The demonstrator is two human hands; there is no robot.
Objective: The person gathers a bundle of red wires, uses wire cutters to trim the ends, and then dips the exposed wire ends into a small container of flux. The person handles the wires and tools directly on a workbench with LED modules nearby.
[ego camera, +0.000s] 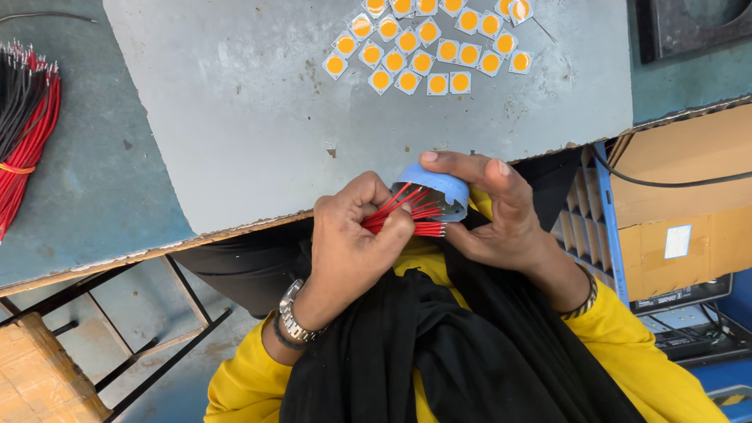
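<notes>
Blue plastic cap: held just below the near edge of the grey work board, over the lap; open side turned toward the left hand. Gripped by right hand, thumb along the top rim, remaining fingers curled under and behind.

Short red wires (a small bundle, bare metal tips visible): fanned out of the cap, long axes running from lower left to upper right, tips aimed into the cap and toward the right hand. Pinched at the near ends by left hand, fingers clenched around the bundle; metal wristwatch on that wrist.

Square LED chips with round yellow centres: laid in loose rows at the far side of the board, well apart from both hands.

Long red and black wire bundle: at far left edge, lying on the blue-grey table, tied with a yellow band.

Cardboard box: at right, beside a blue crate.
</notes>
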